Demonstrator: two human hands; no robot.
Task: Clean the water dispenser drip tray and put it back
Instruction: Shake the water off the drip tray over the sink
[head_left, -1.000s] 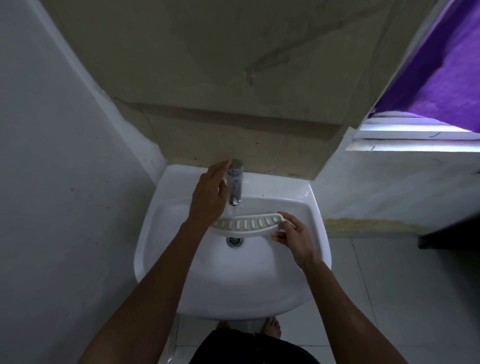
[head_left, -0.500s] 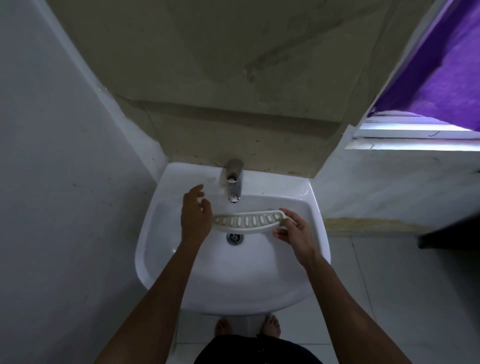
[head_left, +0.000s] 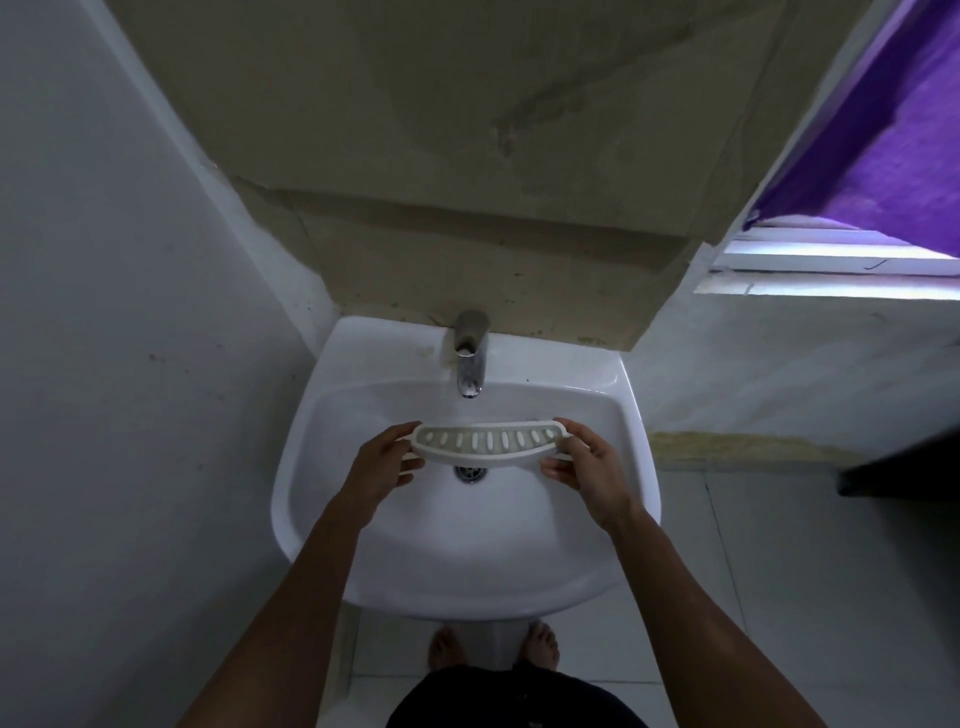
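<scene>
The left hand (head_left: 376, 462) and right hand (head_left: 587, 460) each pinch one end of the drip tray (head_left: 485, 441), below the tap (head_left: 470, 358).

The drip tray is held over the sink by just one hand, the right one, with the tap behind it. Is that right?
Not quite. The head view shows both hands on the drip tray: the left hand grips its left end and the right hand grips its right end. The rest holds: the tray is over the sink, with the tap behind it.
</scene>
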